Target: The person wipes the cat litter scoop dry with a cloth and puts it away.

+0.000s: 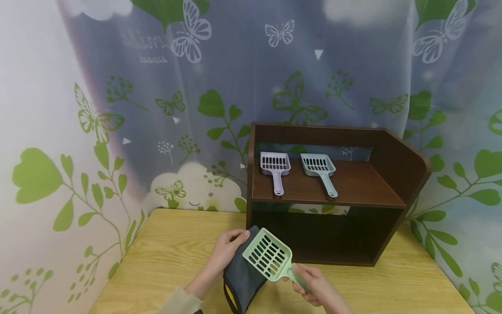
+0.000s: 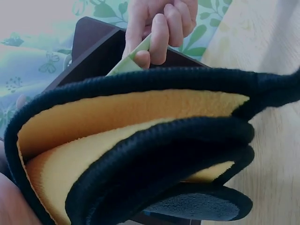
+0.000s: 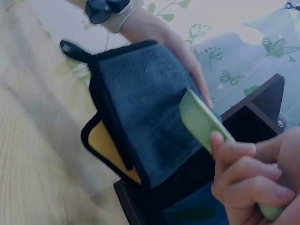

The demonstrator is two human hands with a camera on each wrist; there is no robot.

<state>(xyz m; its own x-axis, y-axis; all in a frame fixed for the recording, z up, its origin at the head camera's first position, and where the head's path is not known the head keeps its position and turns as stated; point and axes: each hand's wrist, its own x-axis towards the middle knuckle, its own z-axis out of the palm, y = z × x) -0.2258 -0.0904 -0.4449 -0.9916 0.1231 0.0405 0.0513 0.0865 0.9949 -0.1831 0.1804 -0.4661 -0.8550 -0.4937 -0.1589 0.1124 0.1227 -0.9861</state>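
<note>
My left hand (image 1: 227, 249) grips a folded cloth (image 1: 244, 272), dark blue-grey outside and yellow inside, with black edging. In the left wrist view the yellow inner layers of the cloth (image 2: 154, 105) show between its folds. My right hand (image 1: 315, 285) holds a pale green slotted litter scoop (image 1: 270, 255) by its handle. The scoop's slotted head is against or just in front of the cloth in the head view; whether they touch is hard to tell. From the right wrist, the scoop (image 3: 199, 119) is seen edge-on, fingers curled round its handle.
A dark brown two-tier shelf (image 1: 408, 165) stands at the back of the wood-grain table (image 1: 176, 248). On its upper board lie a lilac scoop (image 1: 277, 176) and a pale blue scoop (image 1: 325, 179), handles forward. Patterned curtain (image 1: 235, 65) hangs behind.
</note>
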